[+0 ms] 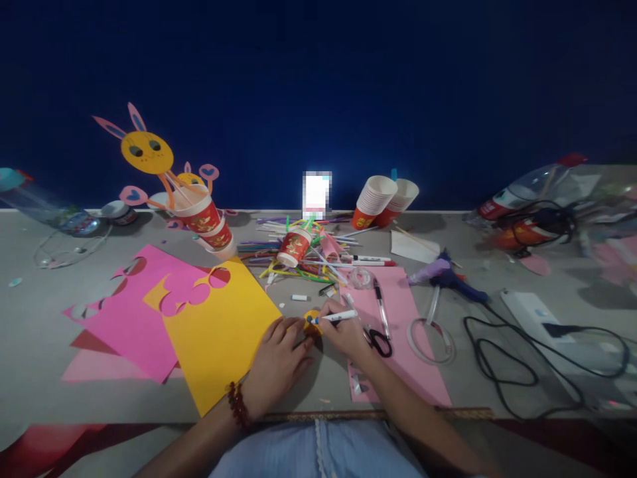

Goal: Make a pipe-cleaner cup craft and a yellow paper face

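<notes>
My right hand [343, 332] grips a white marker [334, 318] with a blue tip, and the tip touches a small yellow paper piece [312, 317] on the table. My left hand [279, 362] lies beside that piece with its fingers resting on the yellow paper sheet [219, 332], fingertips pressing near the small piece. A red bead bracelet [237, 403] is on the left wrist.
Pink paper sheets [129, 312] lie left, another pink sheet [398, 312] with scissors [379, 342] and pens right. Straws and a red cup [294, 247] sit behind. A glue gun [448, 275], tape roll [430, 340], black cables [522, 358], stacked cups [378, 199] and a paper bunny [146, 153] stand around.
</notes>
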A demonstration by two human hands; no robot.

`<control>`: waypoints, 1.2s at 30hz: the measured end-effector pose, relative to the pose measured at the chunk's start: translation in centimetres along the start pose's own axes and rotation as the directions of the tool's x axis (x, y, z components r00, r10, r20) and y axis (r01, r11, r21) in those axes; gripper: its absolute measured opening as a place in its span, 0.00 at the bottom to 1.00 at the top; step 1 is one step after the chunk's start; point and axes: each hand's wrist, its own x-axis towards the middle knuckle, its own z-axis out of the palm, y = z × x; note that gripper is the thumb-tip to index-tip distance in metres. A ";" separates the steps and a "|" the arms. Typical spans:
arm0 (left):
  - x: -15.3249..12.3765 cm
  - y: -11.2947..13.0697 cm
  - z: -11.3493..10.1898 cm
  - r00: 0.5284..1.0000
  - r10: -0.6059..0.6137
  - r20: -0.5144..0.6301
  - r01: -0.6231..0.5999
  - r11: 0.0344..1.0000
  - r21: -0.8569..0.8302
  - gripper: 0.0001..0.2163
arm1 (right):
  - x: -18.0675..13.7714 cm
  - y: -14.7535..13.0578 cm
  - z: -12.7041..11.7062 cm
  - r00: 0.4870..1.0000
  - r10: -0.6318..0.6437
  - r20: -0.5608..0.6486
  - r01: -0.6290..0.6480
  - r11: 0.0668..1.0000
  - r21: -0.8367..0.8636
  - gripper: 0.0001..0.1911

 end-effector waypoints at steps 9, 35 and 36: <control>0.0 0.0 0.0 1.000 0.003 -0.025 -0.003 1.000 -0.017 0.17 | -0.1 0.2 0.0 0.997 0.010 -0.072 -0.005 0.998 0.058 0.07; 0.0 0.2 -0.1 1.000 -0.009 -0.003 0.009 1.000 0.000 0.20 | -0.1 0.0 0.0 0.984 0.039 -0.175 -0.009 0.986 0.167 0.07; 0.0 0.2 -0.1 1.000 -0.012 -0.005 0.012 1.000 0.000 0.20 | -0.2 0.1 0.1 0.984 0.032 -0.176 -0.003 0.987 0.163 0.07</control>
